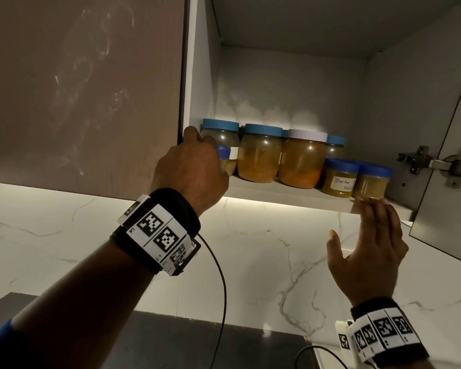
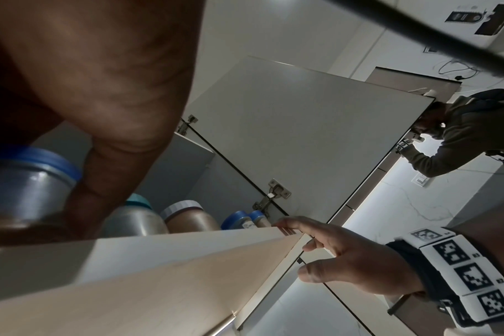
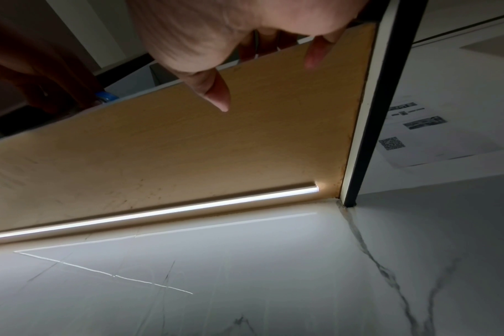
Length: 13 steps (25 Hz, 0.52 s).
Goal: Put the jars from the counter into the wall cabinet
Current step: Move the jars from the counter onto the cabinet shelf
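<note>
Several jars of yellow-orange contents stand on the wall cabinet's bottom shelf [image 1: 277,194]. My left hand [image 1: 197,162] reaches in at the shelf's left front and grips a small blue-lidded jar [image 1: 226,161]; the same jar [image 2: 23,181] shows beside my thumb in the left wrist view. Behind stand two large blue-lidded jars [image 1: 260,153] and a white-lidded jar [image 1: 302,158]. At the right front sit a small labelled jar [image 1: 339,179] and another small jar [image 1: 371,181]. My right hand [image 1: 370,233] is empty, its straight fingertips touching the shelf's front edge below that jar.
The cabinet door [image 1: 447,155] hangs open at the right on its hinge [image 1: 437,166]. A closed brown door [image 1: 77,89] adjoins on the left. Below are a lit marble backsplash [image 1: 264,249] and a dark counter [image 1: 171,342]. Another person [image 2: 461,136] stands beyond the door.
</note>
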{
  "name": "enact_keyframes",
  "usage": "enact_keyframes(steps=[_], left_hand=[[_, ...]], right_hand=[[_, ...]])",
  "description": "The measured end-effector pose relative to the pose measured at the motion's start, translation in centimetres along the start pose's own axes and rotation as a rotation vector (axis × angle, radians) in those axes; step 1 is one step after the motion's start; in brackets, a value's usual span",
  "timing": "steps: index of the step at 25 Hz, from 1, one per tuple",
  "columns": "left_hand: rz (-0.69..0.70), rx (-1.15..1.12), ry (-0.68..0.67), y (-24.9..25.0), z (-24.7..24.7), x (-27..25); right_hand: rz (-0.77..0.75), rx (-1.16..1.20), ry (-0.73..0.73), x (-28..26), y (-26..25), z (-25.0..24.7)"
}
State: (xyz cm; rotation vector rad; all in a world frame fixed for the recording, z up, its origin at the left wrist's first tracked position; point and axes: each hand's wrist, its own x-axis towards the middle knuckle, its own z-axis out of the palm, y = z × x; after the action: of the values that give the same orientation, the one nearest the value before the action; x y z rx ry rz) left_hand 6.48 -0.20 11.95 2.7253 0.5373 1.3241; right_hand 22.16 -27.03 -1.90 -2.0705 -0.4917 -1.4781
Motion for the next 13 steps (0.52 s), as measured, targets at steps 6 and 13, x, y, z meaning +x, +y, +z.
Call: enact_keyframes(steps=[6, 13], left_hand=[[0.047, -0.004, 0.049, -0.8, 1.0, -0.6], [0.133, -0.140, 0.166, -2.4, 2.1, -2.0]], right_hand=[[0.001, 0.000, -0.007, 0.0, -0.3, -0.5], [0.026, 0.003, -0.031, 0.0, -0.7, -0.8]])
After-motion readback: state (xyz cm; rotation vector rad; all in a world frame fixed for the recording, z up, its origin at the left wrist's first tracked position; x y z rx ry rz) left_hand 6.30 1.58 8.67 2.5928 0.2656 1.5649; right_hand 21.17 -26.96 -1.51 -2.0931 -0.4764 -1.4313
